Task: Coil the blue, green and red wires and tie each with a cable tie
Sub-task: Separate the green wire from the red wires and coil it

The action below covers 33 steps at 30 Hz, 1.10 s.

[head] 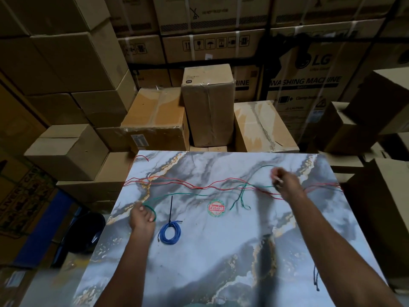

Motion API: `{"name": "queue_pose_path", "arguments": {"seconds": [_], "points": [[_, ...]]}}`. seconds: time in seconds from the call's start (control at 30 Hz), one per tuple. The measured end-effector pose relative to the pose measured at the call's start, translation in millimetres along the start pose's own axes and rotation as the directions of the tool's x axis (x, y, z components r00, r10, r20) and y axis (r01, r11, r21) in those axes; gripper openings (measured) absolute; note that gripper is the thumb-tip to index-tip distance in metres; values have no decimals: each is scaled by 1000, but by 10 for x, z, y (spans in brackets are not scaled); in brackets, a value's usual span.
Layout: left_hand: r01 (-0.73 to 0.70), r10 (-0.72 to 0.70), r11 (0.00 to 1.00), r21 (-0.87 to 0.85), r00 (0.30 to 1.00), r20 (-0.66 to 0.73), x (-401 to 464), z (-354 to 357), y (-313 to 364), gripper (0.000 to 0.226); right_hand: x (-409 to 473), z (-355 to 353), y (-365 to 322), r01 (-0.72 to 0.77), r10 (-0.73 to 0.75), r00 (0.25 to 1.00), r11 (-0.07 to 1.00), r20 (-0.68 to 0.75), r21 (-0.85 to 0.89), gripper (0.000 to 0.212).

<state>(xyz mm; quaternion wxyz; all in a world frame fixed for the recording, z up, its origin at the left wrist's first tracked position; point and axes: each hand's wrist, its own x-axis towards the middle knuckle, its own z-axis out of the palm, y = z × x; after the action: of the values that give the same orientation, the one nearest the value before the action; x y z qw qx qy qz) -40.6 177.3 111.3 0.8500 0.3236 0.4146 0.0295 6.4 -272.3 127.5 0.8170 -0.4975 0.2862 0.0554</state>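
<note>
The blue wire (170, 232) lies coiled on the marble tabletop (221, 251), bound by a black cable tie (171, 209) whose tail points away from me. My left hand (141, 219) grips a small loop of the green wire (177, 195) at the table's left edge. The green wire runs right across the table, with a slack bend near the round sticker. My right hand (285, 182), blurred, pinches the green wire at the far right. The red wire (199, 185) lies uncoiled in long strands across the table's width, under and beyond the green one.
A round red and green sticker (216, 208) marks the table's middle. A dark cord (316, 278) hangs at the right edge. Cardboard boxes (208, 107) are stacked close behind and on both sides. A black round object (86, 231) sits on the floor at left.
</note>
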Motion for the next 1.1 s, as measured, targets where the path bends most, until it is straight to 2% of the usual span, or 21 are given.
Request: {"name": "queue_pose_path", "arguments": {"seconds": [0.03, 0.07, 0.1, 0.17, 0.2, 0.23, 0.27, 0.3, 0.33, 0.37, 0.4, 0.43, 0.5, 0.53, 0.6, 0.7, 0.8, 0.9, 0.97, 1.03, 1.1], "points": [[9, -14, 996, 85, 998, 62, -100, 114, -54, 38, -29, 124, 150, -27, 25, 1000, 978, -12, -207, 12], [-50, 40, 985, 167, 997, 64, -168, 218, -118, 39, -59, 241, 276, -62, 41, 998, 895, -57, -442, 12], [-60, 35, 977, 207, 992, 124, -255, 322, -138, 39, -90, 345, 374, -87, 12, 993, 744, -117, -663, 15], [-107, 55, 967, 233, 975, 216, -388, 477, -163, 40, -123, 521, 501, -112, -178, 970, 286, -167, -952, 54], [-134, 60, 955, 264, 961, 271, -424, 555, -156, 42, -205, 626, 540, -50, -309, 948, 78, -72, -996, 70], [-167, 72, 944, 286, 946, 316, -495, 646, -137, 43, -259, 730, 559, 80, -416, 903, -82, 107, -993, 76], [-204, 85, 932, 299, 927, 365, -523, 720, -121, 44, -313, 844, 555, 254, -456, 832, -193, 315, -948, 72], [-235, 97, 922, 307, 910, 404, -615, 820, -95, 44, -389, 958, 539, 430, -417, 766, -233, 489, -872, 62], [-265, 102, 909, 321, 889, 446, -670, 901, -77, 45, -455, 1053, 526, 589, -322, 728, -157, 605, -793, 52], [-299, 107, 893, 335, 866, 488, -731, 975, -52, 46, -563, 1155, 518, 665, -188, 737, 22, 650, -747, 44], [-328, 110, 879, 345, 845, 523, -770, 1049, -18, 47, -684, 1237, 537, 643, -42, 759, 202, 650, -738, 36], [-349, 103, 866, 359, 825, 556, -858, 1129, 28, 47, -789, 1309, 551, 591, 47, 771, 317, 635, -742, 27], [-387, 96, 847, 366, 787, 610, -986, 1251, 122, 45, -943, 1417, 540, 545, 39, 769, 482, 638, -686, 27], [-409, 101, 834, 371, 773, 626, -1035, 1291, 169, 45, -998, 1446, 517, 537, -12, 761, 573, 648, -620, 32], [-435, 74, 801, 412, 754, 653, -1164, 1354, 261, 44, -1114, 1519, 341, 563, -154, 736, 680, 659, -469, 29], [-266, -162, 840, 472, 707, 688, -1340, 1410, 309, 43, -1202, 1655, -41, 570, -312, 725, 773, 615, -279, 19], [-20, -361, 896, 444, 551, 752, -1497, 1415, 308, 41, -1152, 1633, -396, 607, -424, 731, 762, 535, -226, 14], [86, -406, 910, 406, 384, 829, -1634, 1435, 289, 35, -1089, 1495, -552, 601, -440, 759, 758, 480, -255, 17], [157, -361, 932, 326, 319, 877, -1683, 1481, 272, 32, -1085, 1433, -513, 580, -419, 773, 772, 476, -261, 20], [205, -252, 960, 190, 343, 905, -1680, 1541, 267, 30, -1087, 1385, -413, 549, -384, 785, 794, 487, -259, 22], [186, -114, 982, 31, 455, 883, -1613, 1582, 282, 31, -1121, 1317, -297, 523, -347, 790, 812, 505, -260, 22]]}}
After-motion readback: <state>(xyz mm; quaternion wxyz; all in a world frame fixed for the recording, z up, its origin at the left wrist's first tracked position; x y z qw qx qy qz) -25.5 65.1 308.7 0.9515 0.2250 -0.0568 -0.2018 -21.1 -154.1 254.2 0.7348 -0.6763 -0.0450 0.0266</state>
